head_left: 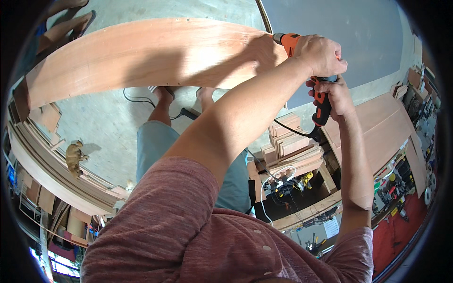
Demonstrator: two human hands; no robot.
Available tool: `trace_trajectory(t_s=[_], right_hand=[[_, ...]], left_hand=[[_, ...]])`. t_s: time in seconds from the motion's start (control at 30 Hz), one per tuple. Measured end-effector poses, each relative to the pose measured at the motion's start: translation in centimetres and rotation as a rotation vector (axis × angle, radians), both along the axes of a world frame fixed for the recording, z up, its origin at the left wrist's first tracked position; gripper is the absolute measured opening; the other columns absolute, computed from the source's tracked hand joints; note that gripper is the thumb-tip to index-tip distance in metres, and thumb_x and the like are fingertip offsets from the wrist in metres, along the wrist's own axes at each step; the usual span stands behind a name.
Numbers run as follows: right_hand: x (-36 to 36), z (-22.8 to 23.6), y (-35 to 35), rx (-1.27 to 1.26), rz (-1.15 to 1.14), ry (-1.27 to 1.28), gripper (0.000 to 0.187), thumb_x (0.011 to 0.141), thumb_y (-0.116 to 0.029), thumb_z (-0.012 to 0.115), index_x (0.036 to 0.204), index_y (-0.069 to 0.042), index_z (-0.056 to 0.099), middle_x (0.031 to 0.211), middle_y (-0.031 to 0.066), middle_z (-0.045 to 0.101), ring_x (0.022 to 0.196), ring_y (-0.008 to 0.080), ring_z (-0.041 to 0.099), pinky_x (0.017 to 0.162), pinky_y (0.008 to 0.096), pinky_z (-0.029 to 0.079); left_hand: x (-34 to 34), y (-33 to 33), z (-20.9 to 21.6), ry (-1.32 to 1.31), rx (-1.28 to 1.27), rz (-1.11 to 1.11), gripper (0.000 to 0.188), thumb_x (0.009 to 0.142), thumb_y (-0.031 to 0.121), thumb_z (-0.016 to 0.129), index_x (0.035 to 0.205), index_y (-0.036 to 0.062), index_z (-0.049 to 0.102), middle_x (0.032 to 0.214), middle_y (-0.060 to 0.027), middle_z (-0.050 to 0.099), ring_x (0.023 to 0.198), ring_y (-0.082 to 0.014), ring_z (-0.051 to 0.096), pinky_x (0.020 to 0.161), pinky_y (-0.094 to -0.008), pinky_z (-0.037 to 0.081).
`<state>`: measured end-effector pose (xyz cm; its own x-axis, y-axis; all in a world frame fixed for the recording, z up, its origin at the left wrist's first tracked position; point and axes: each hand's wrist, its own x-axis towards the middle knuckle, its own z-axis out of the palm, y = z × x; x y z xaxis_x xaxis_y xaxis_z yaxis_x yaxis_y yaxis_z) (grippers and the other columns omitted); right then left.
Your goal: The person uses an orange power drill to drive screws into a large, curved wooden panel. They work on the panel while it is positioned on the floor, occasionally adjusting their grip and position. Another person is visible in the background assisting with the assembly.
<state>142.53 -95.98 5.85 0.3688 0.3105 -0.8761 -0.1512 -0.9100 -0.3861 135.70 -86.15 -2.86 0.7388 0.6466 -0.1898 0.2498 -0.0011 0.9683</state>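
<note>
An orange and black corded power drill (290, 43) is in both my hands at the upper right. My left hand (320, 53) is closed over the drill's body, behind the chuck. Lower down, my right hand (339, 96) wraps round the black and orange handle, from which a black cord trails. The chuck points left, at the right end of a long light-brown plywood panel (118, 56). Whether the bit touches the wood is too small to tell. Small dark spots dot the panel's edges, and my arm's shadow falls across it.
A large grey board (339, 37) lies beyond the drill. Wood offcuts (285, 141), a power strip with cables (283, 184) and tools stand near my right side. A small brown animal (74, 158) lies on the floor at left. Another person's legs (66, 30) show at the upper left.
</note>
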Motion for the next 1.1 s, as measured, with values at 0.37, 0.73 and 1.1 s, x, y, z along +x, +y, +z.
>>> trace_trajectory(t_s=[0.37,0.73,1.1], right_hand=[[-1.3,0.7,1.7,-0.046,-0.001,0.017,0.057,0.07,-0.003,0.064,0.125,-0.006,0.05,0.101,0.0134,0.066,0.083,0.0234,0.068,0.065,0.0377,0.053],[-1.9,1.0,2.7,-0.056,0.072,-0.073,0.048,0.073,-0.005,0.062,0.12,-0.005,0.054,0.094,0.0101,0.065,0.075,0.0212,0.065,0.062,0.0365,0.054],[-2.4,0.9,2.3,-0.032,-0.025,-0.039,0.05,0.073,-0.003,0.062,0.123,-0.007,0.053,0.099,0.0106,0.066,0.084,0.0228,0.067,0.07,0.0394,0.056]], left_hand=[[-0.8,1.1,0.0,0.03,-0.066,-0.016,0.027,0.071,0.038,0.066,0.085,0.0172,0.078,0.086,-0.0064,0.076,0.084,-0.0295,0.071,0.078,-0.0408,0.056],[-1.5,2.4,0.3,0.039,-0.126,-0.007,0.028,0.07,0.037,0.066,0.085,0.017,0.078,0.086,-0.0069,0.076,0.084,-0.0309,0.071,0.078,-0.0415,0.055],[-1.5,2.5,0.5,0.037,-0.112,-0.062,0.027,0.071,0.039,0.066,0.084,0.019,0.078,0.087,-0.0068,0.076,0.088,-0.0295,0.071,0.08,-0.0417,0.055]])
